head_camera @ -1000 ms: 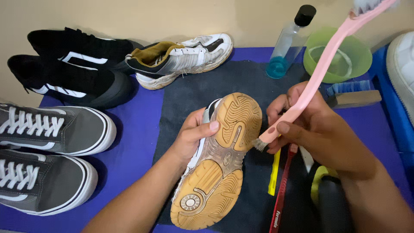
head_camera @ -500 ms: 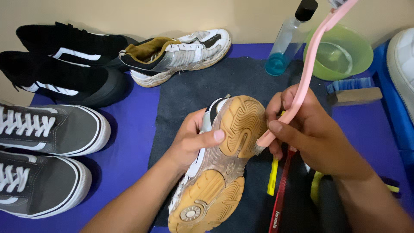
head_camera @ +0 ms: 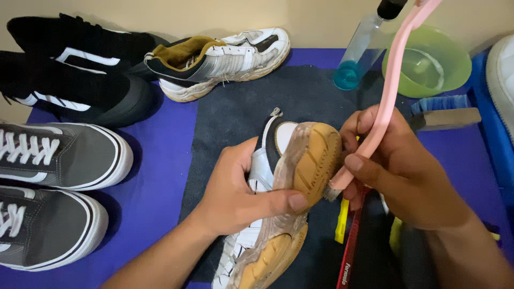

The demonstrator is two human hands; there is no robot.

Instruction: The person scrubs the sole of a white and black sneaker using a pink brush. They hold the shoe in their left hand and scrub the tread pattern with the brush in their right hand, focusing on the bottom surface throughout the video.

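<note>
The left hand (head_camera: 241, 192) grips a white sneaker (head_camera: 273, 198), ridged gum-rubber sole up; the right hand (head_camera: 396, 171) clasps a long pink plastic brush (head_camera: 388, 91), bristles touching the sole's edge.

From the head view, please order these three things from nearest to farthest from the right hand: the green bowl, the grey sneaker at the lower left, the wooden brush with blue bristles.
Measured from the right hand:
1. Wooden brush with blue bristles, just beyond the hand, toward the right.
2. Green bowl, farther back, by the wall.
3. Grey sneaker, far across at the lower left.
</note>
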